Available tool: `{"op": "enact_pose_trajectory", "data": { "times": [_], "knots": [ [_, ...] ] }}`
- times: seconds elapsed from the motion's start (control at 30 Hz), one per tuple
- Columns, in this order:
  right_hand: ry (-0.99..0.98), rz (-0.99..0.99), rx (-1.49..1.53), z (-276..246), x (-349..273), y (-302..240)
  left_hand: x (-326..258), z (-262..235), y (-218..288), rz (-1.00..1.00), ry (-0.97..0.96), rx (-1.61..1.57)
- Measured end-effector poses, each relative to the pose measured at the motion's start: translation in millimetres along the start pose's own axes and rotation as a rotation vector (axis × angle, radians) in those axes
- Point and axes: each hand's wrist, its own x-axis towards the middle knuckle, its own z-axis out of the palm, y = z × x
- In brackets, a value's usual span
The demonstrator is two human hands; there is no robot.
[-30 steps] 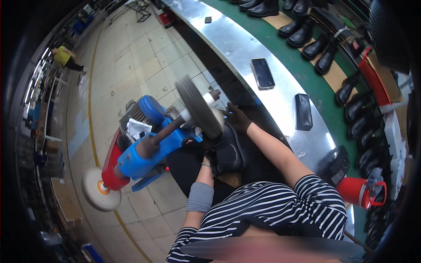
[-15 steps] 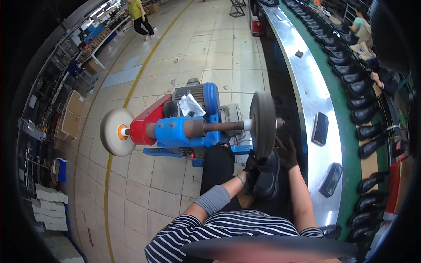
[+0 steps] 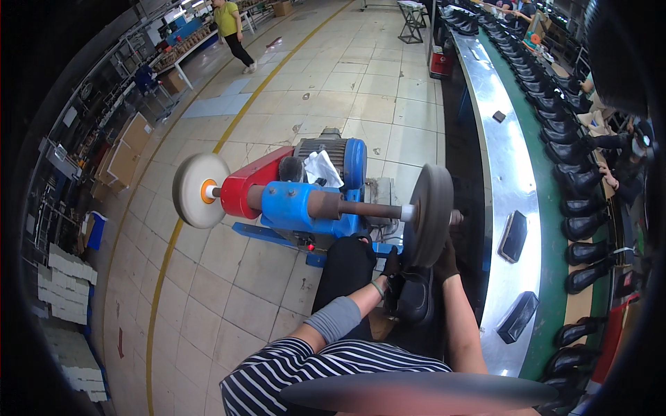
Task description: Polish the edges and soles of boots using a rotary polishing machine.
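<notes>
A black shoe [image 3: 415, 298] sits between both my gloved hands, pressed up under the grey buffing wheel [image 3: 430, 213] at the right end of the machine's shaft. My left hand [image 3: 390, 272] grips the shoe's left side. My right hand [image 3: 446, 262] holds its right side, just behind the wheel. The blue and red polishing machine [image 3: 298, 197] stands in front of me, with a white buffing wheel [image 3: 196, 189] on its left end.
A long metal conveyor bench [image 3: 503, 173] runs along my right, carrying black flat pieces [image 3: 514, 236]. Rows of black boots [image 3: 579, 180] line a green belt beyond it. A person in a yellow top [image 3: 231, 31] walks at the far left. White boxes [image 3: 66, 274] are stacked left.
The view has swung so the machine now lies level in front of me. Both hands keep hold of the shoe at the grey wheel.
</notes>
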Motion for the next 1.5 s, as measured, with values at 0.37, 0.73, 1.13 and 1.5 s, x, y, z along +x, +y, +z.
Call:
{"op": "enact_pose_trajectory", "data": {
  "times": [0.37,0.73,1.13,1.5],
  "knots": [
    [-0.282,0.094,0.233,1.1,-43.5,-27.0,-45.0,67.2,-3.1,0.639,0.095,0.611],
    [-0.251,-0.135,0.008,21.2,-12.5,-12.1,-21.6,41.5,9.4,0.356,0.216,-0.022],
    [-0.017,-0.206,-0.442,55.4,16.0,11.8,-44.0,11.5,9.2,0.252,-0.173,-0.064],
    [-0.136,-0.242,-1.174,61.7,-183.5,24.6,-59.2,63.3,-10.9,-0.04,-0.104,0.045]
  ]
}}
